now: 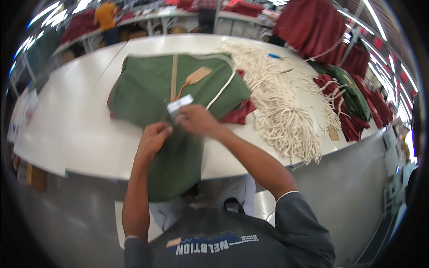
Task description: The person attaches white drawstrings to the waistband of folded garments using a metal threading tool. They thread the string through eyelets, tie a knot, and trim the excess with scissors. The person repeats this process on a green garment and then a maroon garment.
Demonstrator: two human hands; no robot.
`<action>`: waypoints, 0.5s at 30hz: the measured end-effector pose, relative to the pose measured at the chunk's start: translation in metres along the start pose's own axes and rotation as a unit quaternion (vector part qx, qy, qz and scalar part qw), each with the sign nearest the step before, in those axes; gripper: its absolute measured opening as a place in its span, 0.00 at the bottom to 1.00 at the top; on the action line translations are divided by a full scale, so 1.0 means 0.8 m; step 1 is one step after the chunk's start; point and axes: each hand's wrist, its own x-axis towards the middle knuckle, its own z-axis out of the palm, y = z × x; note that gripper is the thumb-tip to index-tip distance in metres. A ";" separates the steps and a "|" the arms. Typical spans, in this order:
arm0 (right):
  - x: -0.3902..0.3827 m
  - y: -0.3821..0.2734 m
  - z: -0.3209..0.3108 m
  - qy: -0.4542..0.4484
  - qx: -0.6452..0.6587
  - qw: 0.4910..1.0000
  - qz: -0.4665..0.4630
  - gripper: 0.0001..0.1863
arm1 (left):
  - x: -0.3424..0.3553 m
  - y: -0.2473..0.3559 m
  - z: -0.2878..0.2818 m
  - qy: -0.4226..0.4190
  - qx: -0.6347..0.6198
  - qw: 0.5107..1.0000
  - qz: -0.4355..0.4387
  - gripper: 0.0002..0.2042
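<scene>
Our right hand (196, 119) is gripping a green fabric piece (147, 91), thumb and fingers pinched together just below a white label (180, 103). Our left hand (154, 137) is curling its thumb and fingers together at the same cloth, slightly nearer to us and to the left of the right one; blur is keeping us from telling whether it is pinching a fold. The green fabric piece is spreading over a white table (80, 129) beyond both hands, while its near end is hanging past the table's edge, between our forearms.

Directly beyond the hands, a tan strip (174, 73) is running away up the cloth, and a brown card tag (199, 75) is lying beside it on an orange cord (182, 90). Farther past the right hand, a white cord (228, 85) is curving over the green surface, and red fabric (239, 115) is showing from underneath.

To the right hand's right, a tangled heap of cream cords (281, 102) is covering much of the tabletop, with a small blue object (274, 56) lying at its far side. Past those cords, we are seeing a pile of red and green cloth (353, 100). Well beyond both hands, a person in a yellow top (106, 15) is standing at the far left.
</scene>
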 end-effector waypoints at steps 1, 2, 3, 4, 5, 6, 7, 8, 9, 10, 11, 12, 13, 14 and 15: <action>-0.006 0.004 0.008 0.004 0.030 0.999 0.016 0.09 | -0.014 0.000 0.002 0.029 0.040 0.999 0.015 0.11; -0.014 0.009 0.013 0.024 -0.001 1.000 -0.011 0.09 | -0.037 -0.002 0.006 0.096 0.049 0.986 0.128 0.11; -0.022 0.015 0.016 0.040 -0.017 0.999 -0.014 0.09 | -0.062 -0.006 0.005 0.168 0.070 0.962 0.206 0.11; -0.029 0.020 0.024 0.081 -0.024 0.996 -0.027 0.09 | -0.092 -0.014 -0.003 0.225 0.066 0.947 0.220 0.11; -0.036 0.025 0.030 0.100 -0.038 0.993 -0.051 0.09 | -0.123 -0.028 -0.014 0.288 0.061 0.928 0.230 0.10; -0.044 0.030 0.035 0.109 -0.034 0.992 -0.058 0.10 | -0.157 -0.048 -0.026 0.370 0.093 0.899 0.214 0.10; -0.050 0.036 0.038 0.104 -0.064 0.990 -0.075 0.12 | -0.182 -0.074 -0.042 0.464 0.046 0.864 0.193 0.11; -0.056 0.039 0.045 0.109 -0.083 0.988 -0.067 0.13 | -0.209 -0.106 -0.057 0.519 0.035 0.839 0.162 0.13; -0.061 0.043 0.050 0.107 -0.096 0.987 -0.073 0.15 | -0.236 -0.143 -0.069 0.578 0.032 0.804 0.135 0.16; -0.064 0.045 0.055 0.109 -0.119 0.983 -0.084 0.16 | -0.259 -0.183 -0.075 0.607 0.066 0.791 0.032 0.18; -0.066 0.046 0.057 0.100 -0.126 0.985 -0.067 0.16 | -0.278 -0.224 -0.075 0.626 0.112 0.770 -0.051 0.20; -0.067 0.046 0.061 0.110 -0.105 0.987 -0.042 0.16 | -0.297 -0.265 -0.071 0.636 0.135 0.744 -0.150 0.23; -0.068 0.046 0.062 0.112 -0.139 0.983 -0.050 0.17 | -0.317 -0.304 -0.058 0.596 0.193 0.735 -0.259 0.29; -0.070 0.045 0.061 0.109 -0.139 0.983 -0.058 0.17 | -0.331 -0.337 -0.035 0.558 0.242 0.711 -0.353 0.32; -0.070 0.045 0.060 0.105 -0.139 0.984 -0.045 0.17 | -0.347 -0.364 -0.013 0.518 0.229 0.724 -0.394 0.34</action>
